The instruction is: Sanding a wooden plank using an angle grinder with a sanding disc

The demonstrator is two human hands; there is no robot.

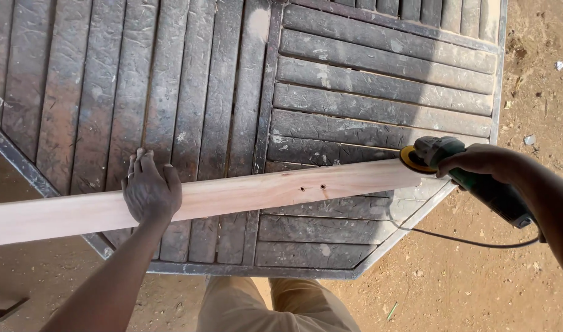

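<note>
Left hand (151, 190) presses flat, fingers spread, on the wooden plank (244, 193); its long axis runs nine to three. Right hand (478, 161) grips the green angle sander (444, 161) at the plank's three-o'clock end.

No packages, labels, signs or screens are showing anywhere in this view.
</note>
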